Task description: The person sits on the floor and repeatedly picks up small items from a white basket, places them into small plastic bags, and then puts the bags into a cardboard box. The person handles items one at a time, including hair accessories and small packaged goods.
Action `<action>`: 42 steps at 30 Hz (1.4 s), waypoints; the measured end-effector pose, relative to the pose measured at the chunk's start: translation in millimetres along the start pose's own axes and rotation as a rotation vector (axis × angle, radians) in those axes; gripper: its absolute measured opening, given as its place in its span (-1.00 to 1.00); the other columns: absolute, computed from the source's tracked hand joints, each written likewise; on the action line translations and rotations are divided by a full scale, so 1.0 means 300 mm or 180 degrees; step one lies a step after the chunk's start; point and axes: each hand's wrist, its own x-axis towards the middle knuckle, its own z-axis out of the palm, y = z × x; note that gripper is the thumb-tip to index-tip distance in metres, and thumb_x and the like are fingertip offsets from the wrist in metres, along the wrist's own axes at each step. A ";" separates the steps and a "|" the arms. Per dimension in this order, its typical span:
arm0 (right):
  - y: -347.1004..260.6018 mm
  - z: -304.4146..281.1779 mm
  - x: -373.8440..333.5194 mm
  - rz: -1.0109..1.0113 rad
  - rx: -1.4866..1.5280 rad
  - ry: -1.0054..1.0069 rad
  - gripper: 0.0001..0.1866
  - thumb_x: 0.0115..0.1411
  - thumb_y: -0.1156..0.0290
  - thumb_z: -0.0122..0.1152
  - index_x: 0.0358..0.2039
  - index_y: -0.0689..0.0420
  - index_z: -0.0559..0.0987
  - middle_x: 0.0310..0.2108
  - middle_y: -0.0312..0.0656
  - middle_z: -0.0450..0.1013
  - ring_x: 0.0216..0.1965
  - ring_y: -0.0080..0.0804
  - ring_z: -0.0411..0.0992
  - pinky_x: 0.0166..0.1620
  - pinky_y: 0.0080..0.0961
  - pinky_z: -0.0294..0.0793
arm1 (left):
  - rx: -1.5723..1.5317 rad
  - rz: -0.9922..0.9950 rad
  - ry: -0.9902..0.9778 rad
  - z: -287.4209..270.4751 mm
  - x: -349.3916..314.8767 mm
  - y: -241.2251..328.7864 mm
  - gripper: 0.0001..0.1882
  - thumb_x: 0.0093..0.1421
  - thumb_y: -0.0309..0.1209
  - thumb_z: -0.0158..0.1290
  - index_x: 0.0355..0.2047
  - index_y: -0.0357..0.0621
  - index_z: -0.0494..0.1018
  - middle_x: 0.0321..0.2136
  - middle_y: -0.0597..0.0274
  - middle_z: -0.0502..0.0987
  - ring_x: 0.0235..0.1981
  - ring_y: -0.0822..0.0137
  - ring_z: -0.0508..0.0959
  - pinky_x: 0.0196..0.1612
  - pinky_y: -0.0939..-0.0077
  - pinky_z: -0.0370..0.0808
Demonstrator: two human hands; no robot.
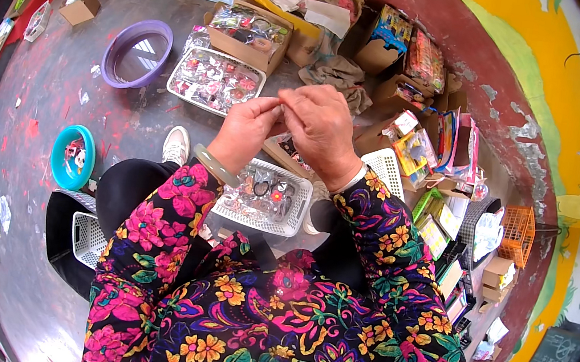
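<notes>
Both hands are raised in front of me, their fingertips meeting. My left hand (245, 131) pinches with thumb and forefinger; a pale bangle circles its wrist. Against it, my right hand (320, 130) has its fingers bent and pressed together. Whatever lies between the fingertips is too small or hidden to name. Below the hands, between my legs, a white plastic basket (294, 219) holds small bagged trinkets, among them a black ring-shaped one. Just beyond my left hand, another white basket (178, 88) is filled with clear bags of pink and red pieces.
A purple basin (108, 62) and a teal basin (57, 158) stand on the floor to the left. Cardboard boxes (276, 62) of packaged goods crowd the far side. More boxes, an orange crate (517, 233) and packets line the right wall.
</notes>
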 end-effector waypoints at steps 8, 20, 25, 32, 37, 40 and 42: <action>0.065 -0.043 0.017 0.1846 0.1427 -0.0212 -0.65 0.00 0.43 0.23 -0.17 0.23 0.47 -0.36 -0.23 0.47 -0.37 -0.50 0.41 -0.28 -0.54 0.38 | -0.0666 -0.0132 -0.0029 -0.007 -0.009 0.039 -0.75 0.25 -0.46 -0.15 -0.15 -0.38 0.38 -0.23 0.06 0.48 -0.16 0.28 0.49 -0.03 0.47 0.44; 0.079 -0.025 -0.004 0.3128 0.3628 -0.0380 -0.80 0.17 0.35 0.08 -0.42 0.24 0.51 -0.49 -0.31 0.44 -0.50 -0.64 0.35 -0.39 -0.71 0.34 | -0.0863 -0.0150 -0.0117 -0.003 -0.011 0.056 -0.75 0.25 -0.41 -0.14 -0.20 -0.38 0.39 -0.23 0.03 0.48 -0.15 0.21 0.49 -0.03 0.40 0.44; 0.076 -0.026 -0.004 0.3312 0.3912 -0.0253 -0.81 0.18 0.35 0.06 -0.42 0.23 0.50 -0.48 -0.26 0.45 -0.47 -0.56 0.40 -0.36 -0.65 0.38 | -0.0891 -0.0187 -0.0137 -0.002 -0.012 0.057 -0.74 0.26 -0.40 -0.15 -0.21 -0.38 0.39 -0.23 0.02 0.48 -0.15 0.20 0.49 -0.02 0.39 0.44; 0.067 -0.027 0.018 0.1203 0.0925 0.0509 -0.90 0.05 0.45 0.15 -0.42 0.17 0.55 -0.47 -0.24 0.45 -0.41 -0.42 0.42 -0.34 -0.50 0.38 | -0.0859 -0.0101 -0.0013 -0.027 0.000 0.031 -0.75 0.26 -0.43 -0.16 -0.19 -0.37 0.39 -0.24 0.04 0.49 -0.16 0.26 0.50 -0.04 0.44 0.45; -0.003 -0.005 0.010 0.0125 0.0245 0.0086 -0.91 -0.08 0.51 0.16 -0.47 0.15 0.55 -0.48 -0.19 0.44 -0.40 -0.22 0.39 -0.34 -0.40 0.38 | -0.0838 -0.0204 -0.0120 -0.012 -0.009 0.033 -0.76 0.25 -0.47 -0.16 -0.15 -0.36 0.38 -0.24 0.10 0.48 -0.18 0.37 0.50 -0.07 0.54 0.46; 0.004 0.008 -0.002 0.0033 0.0022 0.0004 -0.93 -0.08 0.51 0.14 -0.51 0.16 0.53 -0.50 -0.20 0.43 -0.42 -0.22 0.38 -0.35 -0.39 0.38 | -0.0585 -0.0284 -0.0008 0.006 -0.011 0.036 -0.76 0.24 -0.50 -0.16 -0.13 -0.35 0.38 -0.23 0.13 0.48 -0.19 0.39 0.50 -0.08 0.57 0.47; 0.004 0.006 -0.003 0.0033 -0.0028 -0.0009 -0.93 -0.08 0.49 0.13 -0.52 0.16 0.52 -0.50 -0.21 0.42 -0.43 -0.22 0.37 -0.35 -0.38 0.38 | -0.0446 -0.0287 -0.0025 0.008 -0.006 0.032 -0.75 0.24 -0.50 -0.15 -0.12 -0.35 0.37 -0.22 0.15 0.47 -0.20 0.40 0.50 -0.08 0.57 0.46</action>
